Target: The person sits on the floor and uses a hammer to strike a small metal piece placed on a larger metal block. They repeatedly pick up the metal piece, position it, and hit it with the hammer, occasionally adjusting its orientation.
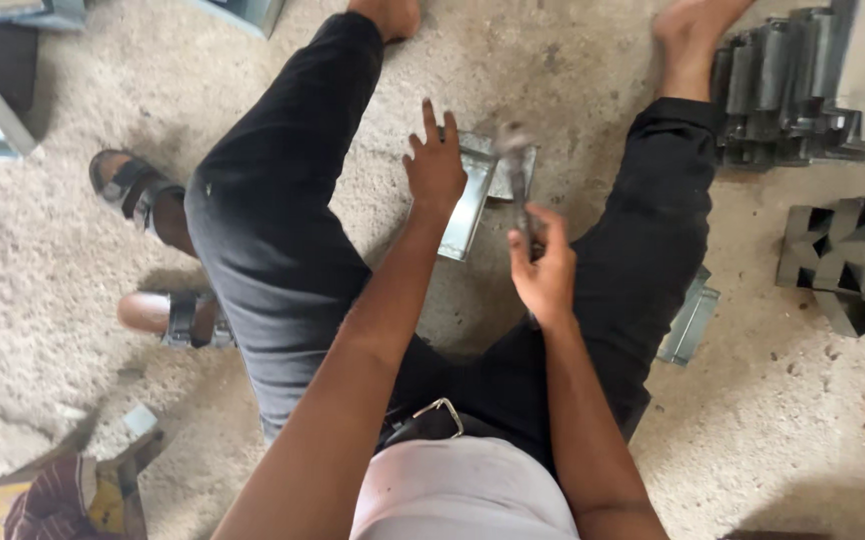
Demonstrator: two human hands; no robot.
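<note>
Head view, looking down: person sits on the concrete floor (73,210), legs spread, work between the knees

Left hand (435,165) lies flat on a bent sheet-metal piece (473,195), fingers spread wide, pressing it to the floor. Nothing gripped, just palm and fingers on top. The piece is a shiny channel-like strip, lying on the floor just ahead of the crotch, one end running back toward the body

Right hand (545,272) is wrapped around the handle of a hammer (516,170), fingers closed on the shaft, thumb up. Hammer head is blurred, sitting over the far end of the metal piece, just beside the left fingertips. I can't tell if it touches the metal

Around it: stack of grey metal parts (783,85) by the right foot, another cluster of folded parts (848,255) further right, one more shiny strip (691,320) half under the right thigh. Pair of sandals (158,250) on the left, both on another person's feet. Feet of the wearer are bare

Risks as I read them:
- hammer head lands very near the left fingers; slight drift sideways means a hit finger
- piece is held by palm pressure only, so a blow off-centre could kick it up or skid it
- sheet edges look raw; a slip under the left palm could cut
- bare feet and loose parts close by, a bounced hammer has bad places to go
</note>
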